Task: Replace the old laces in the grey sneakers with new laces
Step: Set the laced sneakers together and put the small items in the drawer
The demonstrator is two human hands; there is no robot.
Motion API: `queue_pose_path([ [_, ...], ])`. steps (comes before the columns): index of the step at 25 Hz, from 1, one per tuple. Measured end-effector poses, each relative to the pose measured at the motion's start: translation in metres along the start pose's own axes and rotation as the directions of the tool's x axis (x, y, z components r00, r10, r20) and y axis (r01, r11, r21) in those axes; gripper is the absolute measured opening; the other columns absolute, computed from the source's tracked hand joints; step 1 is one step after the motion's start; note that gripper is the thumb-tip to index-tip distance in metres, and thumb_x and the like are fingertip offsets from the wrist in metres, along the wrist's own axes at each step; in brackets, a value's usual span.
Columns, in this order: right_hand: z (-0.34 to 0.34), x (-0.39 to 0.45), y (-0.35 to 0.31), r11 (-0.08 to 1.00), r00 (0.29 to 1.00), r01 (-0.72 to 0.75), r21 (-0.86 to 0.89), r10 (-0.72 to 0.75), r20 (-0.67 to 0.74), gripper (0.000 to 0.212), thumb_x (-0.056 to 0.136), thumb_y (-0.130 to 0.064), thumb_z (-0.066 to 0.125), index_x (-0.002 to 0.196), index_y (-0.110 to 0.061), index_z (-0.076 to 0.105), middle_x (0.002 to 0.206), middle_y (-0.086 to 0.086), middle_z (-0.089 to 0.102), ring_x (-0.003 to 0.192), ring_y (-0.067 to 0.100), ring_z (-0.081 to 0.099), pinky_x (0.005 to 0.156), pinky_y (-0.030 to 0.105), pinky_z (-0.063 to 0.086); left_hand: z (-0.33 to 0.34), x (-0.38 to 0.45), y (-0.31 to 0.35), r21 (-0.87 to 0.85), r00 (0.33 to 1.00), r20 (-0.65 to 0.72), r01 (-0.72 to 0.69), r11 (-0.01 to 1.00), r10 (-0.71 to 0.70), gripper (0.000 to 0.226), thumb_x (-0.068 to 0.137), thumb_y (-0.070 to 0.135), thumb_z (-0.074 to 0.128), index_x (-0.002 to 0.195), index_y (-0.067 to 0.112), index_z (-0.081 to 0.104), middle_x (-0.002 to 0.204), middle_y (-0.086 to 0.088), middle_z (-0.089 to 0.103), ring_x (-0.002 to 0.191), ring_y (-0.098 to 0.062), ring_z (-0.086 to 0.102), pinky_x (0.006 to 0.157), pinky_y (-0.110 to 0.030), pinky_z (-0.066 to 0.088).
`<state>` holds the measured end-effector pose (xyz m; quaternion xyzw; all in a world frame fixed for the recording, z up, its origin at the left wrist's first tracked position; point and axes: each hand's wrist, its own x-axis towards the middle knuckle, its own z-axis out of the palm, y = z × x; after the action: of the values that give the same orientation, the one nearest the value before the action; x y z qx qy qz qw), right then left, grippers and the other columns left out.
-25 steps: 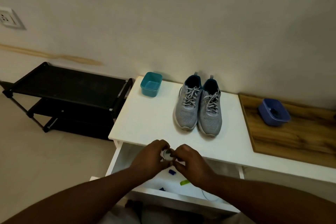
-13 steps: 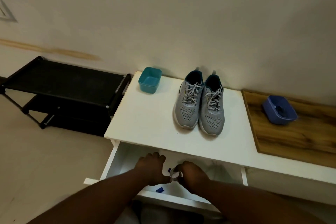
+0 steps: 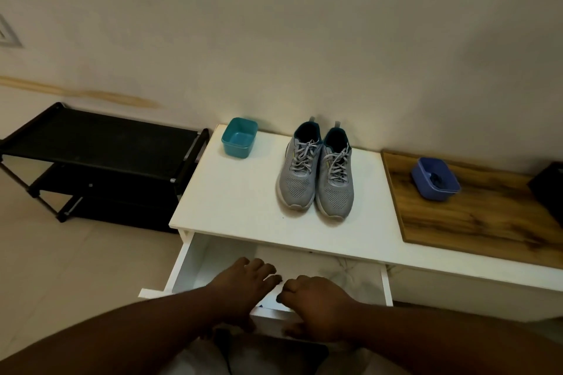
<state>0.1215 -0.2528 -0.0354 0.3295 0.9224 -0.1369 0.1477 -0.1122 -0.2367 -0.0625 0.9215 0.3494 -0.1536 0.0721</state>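
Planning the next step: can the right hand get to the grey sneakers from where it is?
Probably yes. The right hand is at the open drawer, and the white tabletop between it and the grey sneakers looks bare; nothing stands in the way.

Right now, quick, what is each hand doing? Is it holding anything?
Left hand: open, fingers spread over the open drawer, holding nothing visible.
Right hand: fingers curled at the drawer's front edge; cannot tell if it holds anything.

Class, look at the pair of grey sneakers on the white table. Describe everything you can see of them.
The grey sneakers stand side by side, sides touching, on the white table, toes toward the camera, heels near the wall. Uppers look like perforated grey mesh with teal linings, heel loops and pale soles. Grey laces are still threaded and tied. Neither hand touches them.
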Motion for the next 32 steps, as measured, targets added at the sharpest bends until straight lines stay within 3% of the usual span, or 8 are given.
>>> queue_pose_path([
  [3, 0.004, -0.001, 0.006, 0.996, 0.996, -0.08, -0.028, 0.078, -0.053, 0.041, 0.093, -0.046, 0.057, 0.123, -0.018, 0.057, 0.122, 0.006, 0.057, 0.105, 0.029, 0.058, 0.079, 0.041, 0.049, 0.002, 0.003, 0.0, 0.051, 0.993, -0.097, 0.071, 0.996, -0.066, 0.123, 0.064, 0.074, 0.076, 0.155, 0.014, 0.018, 0.153, -0.013, 0.034, 0.135, -0.036, 0.039, 0.111, -0.052, 0.035],
  [6, 0.007, -0.002, 0.019, 0.988, 0.984, -0.153, 0.026, 0.155, -0.092, 0.065, 0.088, -0.062, 0.058, 0.14, -0.025, 0.048, 0.138, 0.002, 0.049, 0.119, 0.026, 0.053, 0.093, 0.042, 0.05, -0.001, 0.006, -0.002, 0.098, 0.989, -0.099, 0.121, 0.988, -0.111, 0.137, 0.068, 0.08, 0.069, 0.16, 0.014, -0.008, 0.168, -0.017, -0.005, 0.152, -0.042, 0.003, 0.118, -0.064, 0.009],
  [8, 0.008, -0.002, 0.025, 0.981, 0.978, -0.193, 0.009, 0.193, -0.081, 0.086, 0.083, -0.071, 0.058, 0.153, -0.028, 0.031, 0.161, 0.005, 0.03, 0.141, 0.028, 0.037, 0.112, 0.045, 0.038, -0.001, 0.008, -0.001, 0.146, 0.985, -0.088, 0.157, 0.977, -0.145, 0.143, 0.068, 0.084, 0.065, 0.157, 0.013, -0.021, 0.162, -0.019, -0.031, 0.15, -0.045, -0.023, 0.114, -0.069, -0.007],
  [11, 0.003, 0.002, 0.032, 0.958, 0.952, -0.285, 0.029, 0.286, -0.112, 0.103, 0.081, -0.08, 0.052, 0.161, -0.032, 0.009, 0.172, 0.006, -0.002, 0.156, 0.029, 0.005, 0.124, 0.045, 0.011, -0.001, 0.012, -0.007, 0.13, 0.972, -0.063, 0.234, 0.964, -0.227, 0.147, 0.067, 0.09, 0.058, 0.153, 0.008, -0.029, 0.157, -0.022, -0.039, 0.146, -0.046, -0.03, 0.111, -0.072, -0.016],
  [15, 0.005, 0.004, 0.042, 0.936, 0.923, -0.349, 0.046, 0.352, -0.156, 0.115, 0.075, -0.092, 0.041, 0.163, -0.031, 0.0, 0.172, 0.008, -0.006, 0.157, 0.029, -0.001, 0.125, 0.046, 0.001, 0.002, 0.018, -0.016, 0.108, 0.959, -0.083, 0.278, 0.954, -0.27, 0.14, 0.071, 0.088, 0.052, 0.154, 0.005, -0.024, 0.163, -0.02, -0.028, 0.153, -0.04, -0.017, 0.114, -0.067, -0.017],
  [20, 0.012, 0.007, 0.049, 0.933, 0.927, -0.359, -0.018, 0.354, -0.128, 0.118, 0.076, -0.087, 0.049, 0.163, -0.023, 0.001, 0.171, 0.01, 0.003, 0.156, 0.032, 0.008, 0.125, 0.05, 0.003, -0.005, 0.026, -0.024, 0.092, 0.961, -0.118, 0.261, 0.961, -0.25, 0.123, 0.078, 0.081, 0.049, 0.16, 0.007, -0.005, 0.168, -0.017, -0.004, 0.153, -0.038, 0.005, 0.119, -0.062, -0.004],
  [27, 0.017, 0.014, 0.056, 0.938, 0.918, -0.34, -0.063, 0.316, -0.241, 0.097, 0.079, -0.076, 0.047, 0.152, -0.014, 0.034, 0.152, 0.011, 0.042, 0.132, 0.034, 0.046, 0.115, 0.052, 0.036, -0.006, 0.033, -0.029, 0.057, 0.954, -0.148, 0.273, 0.96, -0.262, 0.111, 0.072, 0.07, 0.061, 0.156, 0.008, 0.024, 0.159, -0.015, 0.029, 0.14, -0.036, 0.036, 0.115, -0.059, 0.022],
  [32, 0.014, 0.021, 0.062, 0.939, 0.899, -0.34, -0.053, 0.308, -0.311, 0.077, 0.084, -0.066, 0.052, 0.143, -0.018, 0.041, 0.135, 0.004, 0.05, 0.115, 0.028, 0.053, 0.099, 0.043, 0.048, 0.0, 0.038, -0.033, -0.004, 0.945, -0.24, 0.23, 0.973, -0.224, 0.09, 0.057, 0.061, 0.071, 0.13, 0.011, 0.058, 0.129, -0.009, 0.059, 0.106, -0.03, 0.061, 0.091, -0.05, 0.049],
])
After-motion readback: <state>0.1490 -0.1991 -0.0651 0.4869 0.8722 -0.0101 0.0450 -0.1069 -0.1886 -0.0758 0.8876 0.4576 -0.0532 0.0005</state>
